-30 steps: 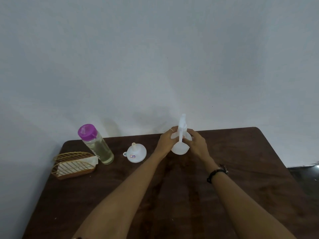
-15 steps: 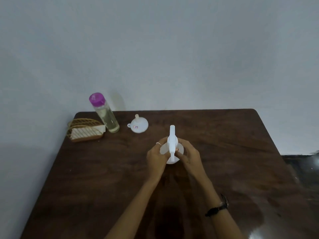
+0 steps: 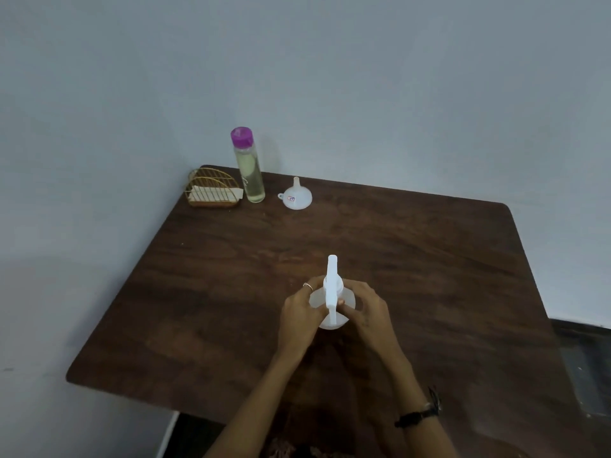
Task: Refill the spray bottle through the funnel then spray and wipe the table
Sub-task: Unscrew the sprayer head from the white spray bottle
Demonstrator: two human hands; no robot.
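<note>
- The spray bottle (image 3: 331,304) stands upright on the table (image 3: 429,259), in the near-middle part of the top, well in from every edge.
- The left hand (image 3: 299,317) has its fingers curled round the bottle's left side; a ring shows on one finger.
- The right hand (image 3: 365,312) has its fingers curled round the bottle's right side, thumb near the spray head; a dark watch (image 3: 418,416) sits on that wrist.
- Open brown tabletop lies all round the hands: wide to the right as far as the rounded far-right corner, and to the left up to the left edge.
- The funnel (image 3: 295,196) rests mouth down, spout up, near the far edge, well apart from the bottle. It bears a small sticker, too small to read.
- A clear flask (image 3: 248,166) with a purple cap holds pale liquid, just left of the funnel.
- A gold wire holder (image 3: 213,190) with white cloth or paper sits in the far-left corner, just beside the flask.
- A grey wall (image 3: 330,77) runs close behind the far edge.
</note>
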